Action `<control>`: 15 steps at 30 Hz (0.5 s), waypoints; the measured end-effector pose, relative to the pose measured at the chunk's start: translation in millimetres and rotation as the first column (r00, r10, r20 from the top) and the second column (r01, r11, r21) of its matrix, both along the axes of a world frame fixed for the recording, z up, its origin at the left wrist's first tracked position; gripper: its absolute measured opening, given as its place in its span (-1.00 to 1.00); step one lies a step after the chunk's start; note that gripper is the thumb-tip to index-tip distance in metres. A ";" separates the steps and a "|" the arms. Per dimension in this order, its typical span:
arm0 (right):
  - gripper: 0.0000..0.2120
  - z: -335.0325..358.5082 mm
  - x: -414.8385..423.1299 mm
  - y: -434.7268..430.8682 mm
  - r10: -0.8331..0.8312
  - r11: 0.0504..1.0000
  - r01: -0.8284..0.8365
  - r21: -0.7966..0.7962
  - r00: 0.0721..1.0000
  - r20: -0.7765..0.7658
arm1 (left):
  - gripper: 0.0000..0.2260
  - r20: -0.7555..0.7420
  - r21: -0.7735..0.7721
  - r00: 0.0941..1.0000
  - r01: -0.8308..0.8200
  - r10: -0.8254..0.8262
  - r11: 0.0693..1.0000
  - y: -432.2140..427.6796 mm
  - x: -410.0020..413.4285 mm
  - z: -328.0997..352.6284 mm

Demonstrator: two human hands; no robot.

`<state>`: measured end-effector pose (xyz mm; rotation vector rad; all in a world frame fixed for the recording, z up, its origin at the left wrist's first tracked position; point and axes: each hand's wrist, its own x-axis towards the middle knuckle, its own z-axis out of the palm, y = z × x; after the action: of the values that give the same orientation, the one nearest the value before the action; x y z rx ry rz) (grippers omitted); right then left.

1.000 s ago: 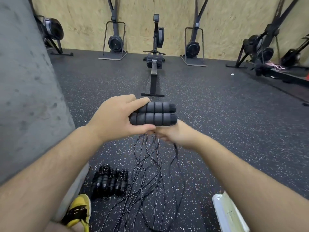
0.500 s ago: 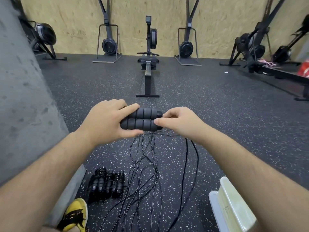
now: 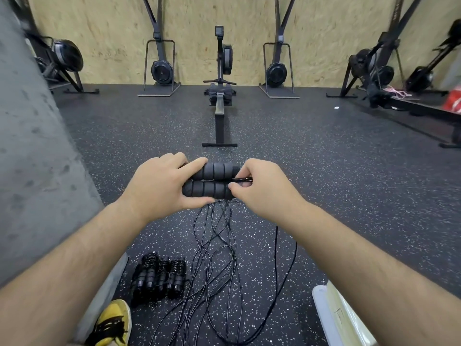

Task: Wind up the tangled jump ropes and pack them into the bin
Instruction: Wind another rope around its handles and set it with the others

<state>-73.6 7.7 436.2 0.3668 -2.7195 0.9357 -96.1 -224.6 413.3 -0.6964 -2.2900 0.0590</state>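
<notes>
Above speckled floor [image 3: 336, 196], left hand [image 3: 159, 186] grips both handles [image 3: 215, 171]; right fingers [image 3: 247, 169] pinch cord [image 3: 244, 180].

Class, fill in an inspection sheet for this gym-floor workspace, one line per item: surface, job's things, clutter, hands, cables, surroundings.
Surface: black speckled rubber floor.
Job's things: two foam handles held side by side; wound ropes bundled on the floor; pale bin at lower right, partly cut off.
Clutter: small white scrap on the floor.
Hands: left hand grips the handles; right hand pinches the black cord at their end.
Cables: black cord hangs from the handles in loose loops onto the floor.
Surroundings: rowing machine ahead, chipboard wall, concrete wall at left, yellow shoe.
</notes>
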 end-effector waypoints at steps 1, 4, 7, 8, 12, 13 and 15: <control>-0.89 0.0 0.6 -0.7 0.021 0.999 -0.019 0.040 0.999 -0.036 | -0.30 0.006 0.006 1.000 -0.002 0.002 1.000 -0.2 0.2 0.1; -0.88 2.4 2.3 0.1 0.120 0.988 -0.104 0.112 0.982 -0.145 | -0.32 0.022 0.029 1.000 -0.017 0.017 0.999 -1.5 0.8 2.1; -0.84 6.2 5.7 -0.4 0.218 0.958 -0.172 0.228 0.956 -0.194 | -0.33 0.039 0.034 0.999 -0.008 0.007 0.999 -0.1 0.5 2.8; -0.82 7.7 7.4 -1.2 0.239 0.946 -0.184 0.266 0.952 -0.193 | -0.35 0.054 0.037 0.999 0.002 -0.004 0.999 0.7 0.9 2.2; -0.51 11.7 10.5 -1.1 0.252 0.888 -0.150 0.436 0.950 -0.187 | -0.40 0.118 0.092 0.990 0.073 -0.084 0.993 -3.1 3.1 1.1; -0.35 12.3 9.7 -0.8 0.251 0.848 -0.122 0.516 0.950 -0.186 | -0.40 0.124 0.108 0.988 0.083 -0.096 0.991 -4.9 3.8 1.9; -0.15 11.9 7.5 -1.9 0.212 0.762 -0.058 0.645 0.963 -0.164 | -0.40 0.121 0.108 0.987 0.092 -0.105 0.990 -6.2 5.3 2.8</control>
<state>-66.1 5.8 448.1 0.7514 -2.7318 -0.0609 -90.9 -230.8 416.2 -0.7786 -2.3561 -0.1518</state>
